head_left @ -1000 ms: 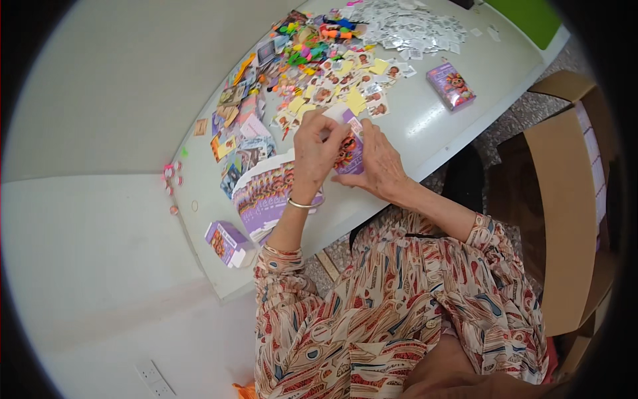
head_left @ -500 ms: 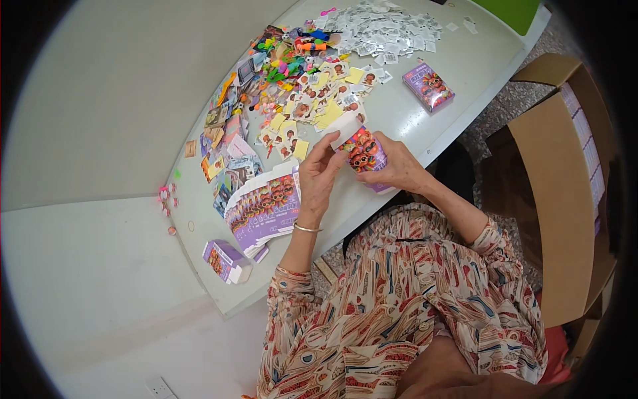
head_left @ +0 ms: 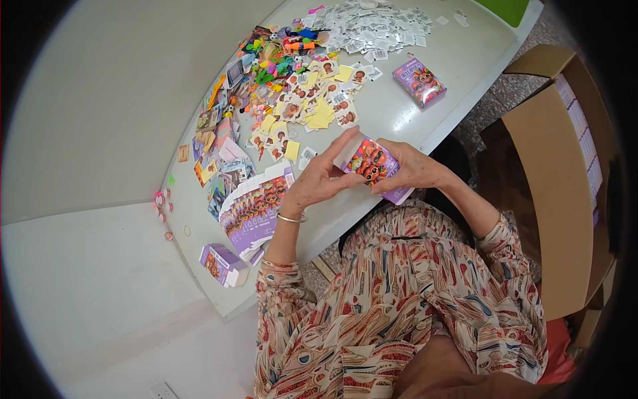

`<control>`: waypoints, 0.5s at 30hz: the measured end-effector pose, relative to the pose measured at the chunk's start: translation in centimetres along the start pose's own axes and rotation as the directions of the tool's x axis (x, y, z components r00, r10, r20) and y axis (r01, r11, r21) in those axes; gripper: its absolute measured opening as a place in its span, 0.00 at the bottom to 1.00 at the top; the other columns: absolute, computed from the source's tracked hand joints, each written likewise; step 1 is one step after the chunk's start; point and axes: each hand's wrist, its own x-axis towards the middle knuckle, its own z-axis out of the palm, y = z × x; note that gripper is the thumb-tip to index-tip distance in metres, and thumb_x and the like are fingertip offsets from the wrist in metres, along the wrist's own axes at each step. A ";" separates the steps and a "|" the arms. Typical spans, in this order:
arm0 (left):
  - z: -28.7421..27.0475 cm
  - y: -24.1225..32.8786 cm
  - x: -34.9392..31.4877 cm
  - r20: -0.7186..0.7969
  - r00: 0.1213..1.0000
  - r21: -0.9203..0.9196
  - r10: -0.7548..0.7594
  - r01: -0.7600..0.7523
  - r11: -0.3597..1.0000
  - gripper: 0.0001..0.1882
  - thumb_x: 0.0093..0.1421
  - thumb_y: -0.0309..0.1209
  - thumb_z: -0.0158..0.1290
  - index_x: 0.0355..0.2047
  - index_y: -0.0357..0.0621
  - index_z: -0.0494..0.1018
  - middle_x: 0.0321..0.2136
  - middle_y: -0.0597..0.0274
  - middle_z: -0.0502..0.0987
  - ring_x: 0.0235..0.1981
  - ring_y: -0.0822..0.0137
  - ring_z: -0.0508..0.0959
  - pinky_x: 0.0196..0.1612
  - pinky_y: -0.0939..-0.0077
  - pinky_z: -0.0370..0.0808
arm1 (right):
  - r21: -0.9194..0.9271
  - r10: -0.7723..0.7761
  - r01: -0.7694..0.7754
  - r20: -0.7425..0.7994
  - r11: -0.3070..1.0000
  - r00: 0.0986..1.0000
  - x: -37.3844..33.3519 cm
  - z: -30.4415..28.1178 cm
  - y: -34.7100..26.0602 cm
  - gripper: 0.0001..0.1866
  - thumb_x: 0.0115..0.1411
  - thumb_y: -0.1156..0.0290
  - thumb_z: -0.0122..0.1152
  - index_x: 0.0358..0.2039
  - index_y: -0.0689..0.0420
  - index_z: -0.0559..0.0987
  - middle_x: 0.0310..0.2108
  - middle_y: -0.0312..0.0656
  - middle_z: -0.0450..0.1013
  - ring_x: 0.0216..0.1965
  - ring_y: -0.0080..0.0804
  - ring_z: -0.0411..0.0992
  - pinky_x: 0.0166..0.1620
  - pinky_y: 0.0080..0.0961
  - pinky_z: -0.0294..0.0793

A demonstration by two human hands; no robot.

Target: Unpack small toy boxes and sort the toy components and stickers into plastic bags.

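Note:
Between my two hands, over the table's near edge, is a purple cardboard box (head_left: 372, 163) printed with cartoon figures. My left hand (head_left: 323, 174) pinches its left end, thumb on the printed front and fingers along the pale end flap. Around the right side of the same box wraps my right hand (head_left: 411, 166), its thumb lying across the front. Left of my left wrist, a fanned stack of flat purple cartons (head_left: 256, 211) lies on the table. Beside that stack rests one box with a white open end (head_left: 223, 265). A closed purple box (head_left: 419, 82) lies farther off to the right.
Across the far part of the table (head_left: 372, 110) spread small white packets (head_left: 372, 26), colourful little toys (head_left: 276, 63), stickers with yellow backing (head_left: 316, 106) and picture cards (head_left: 216, 146). On the right stands a big open cardboard carton (head_left: 551, 199) holding rows of boxes. A wall borders the table's left side.
Both hands and the held box have moved slightly right and nearer to me. The pale end flap, which stood out before, is now folded in under my left fingers.

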 end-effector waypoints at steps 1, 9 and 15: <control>-0.3 -0.2 0.0 0.032 0.999 0.105 0.003 -0.007 0.994 0.38 0.56 0.28 0.60 0.65 0.46 0.55 0.58 0.57 0.66 0.48 0.70 0.74 0.46 0.74 0.76 | -0.016 -0.001 0.001 0.012 1.000 1.000 -0.1 -0.1 0.0 0.33 0.43 0.70 0.76 0.50 0.61 0.71 0.39 0.36 0.75 0.40 0.19 0.70 0.47 0.21 0.71; 1.3 -1.6 -0.1 0.062 0.998 0.372 -0.007 -0.016 0.928 0.35 0.58 0.32 0.58 0.64 0.46 0.57 0.58 0.48 0.66 0.45 0.60 0.78 0.46 0.68 0.75 | 0.035 -0.019 0.019 0.001 0.999 1.000 -0.5 -0.5 0.2 0.33 0.43 0.68 0.76 0.50 0.61 0.71 0.39 0.36 0.74 0.40 0.20 0.70 0.47 0.22 0.71; 3.7 -1.0 -0.2 -0.148 0.896 0.683 0.419 -0.213 0.698 0.27 0.62 0.29 0.53 0.61 0.41 0.61 0.52 0.54 0.73 0.49 0.65 0.75 0.53 0.70 0.71 | 0.017 -0.031 0.032 -0.091 0.999 0.995 0.2 -0.5 0.4 0.26 0.43 0.65 0.75 0.40 0.61 0.73 0.33 0.39 0.74 0.35 0.24 0.72 0.41 0.24 0.73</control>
